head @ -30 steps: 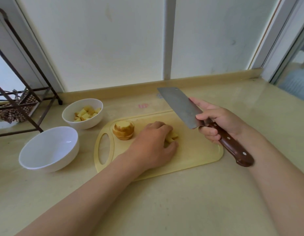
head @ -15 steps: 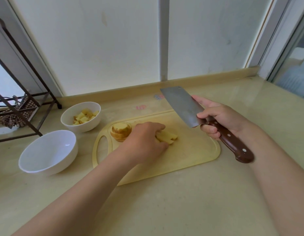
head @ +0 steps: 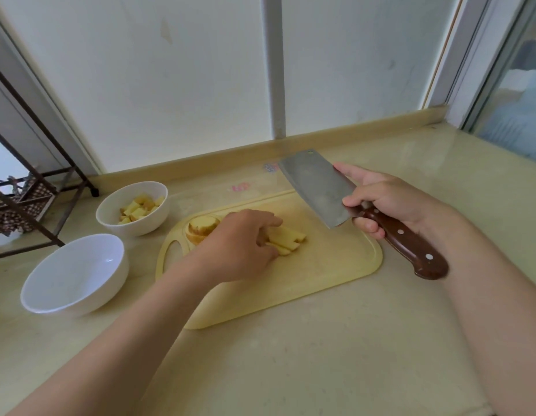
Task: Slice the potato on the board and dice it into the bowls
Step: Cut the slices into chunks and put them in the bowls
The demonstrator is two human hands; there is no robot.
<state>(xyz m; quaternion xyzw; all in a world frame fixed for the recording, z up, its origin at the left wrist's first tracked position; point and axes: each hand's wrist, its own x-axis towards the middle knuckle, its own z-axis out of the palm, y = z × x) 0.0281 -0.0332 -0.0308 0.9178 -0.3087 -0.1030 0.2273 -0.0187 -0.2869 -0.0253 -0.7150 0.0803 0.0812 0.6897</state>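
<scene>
Left hand [head: 239,247] palm down on cutting board [head: 329,265], fingers curled round potato strips [head: 286,240]; potato stub [head: 202,228] beside it. Right hand [head: 386,199] grips cleaver [head: 317,187] by handle, blade raised over board. I can't read pink marks [head: 240,187] on beige tabletop [head: 320,355]. Dice [head: 137,208] in far bowl [head: 140,228].
</scene>
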